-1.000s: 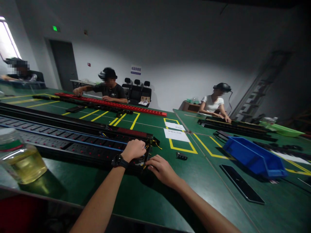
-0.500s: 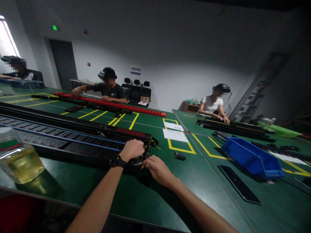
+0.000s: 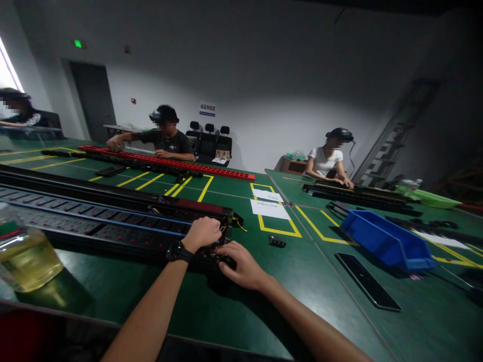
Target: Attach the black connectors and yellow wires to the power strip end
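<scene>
A long black power strip with several sockets and blue wires lies across the green table. My left hand, a black watch on its wrist, is curled over the strip's right end. Beside it, my right hand touches a small black end piece at that same end, fingers closed around it. Yellow wires stick out just beyond. A small black part lies loose on the table to the right of my hands.
A plastic bottle of yellow liquid stands at the near left. A blue bin and a flat black plate lie to the right. White papers sit in a yellow-marked box. Three other people work at long strips across the tables.
My right hand has moved left and closed onto the strip's end piece. My left hand has stayed on the strip. The view has shifted slightly.
</scene>
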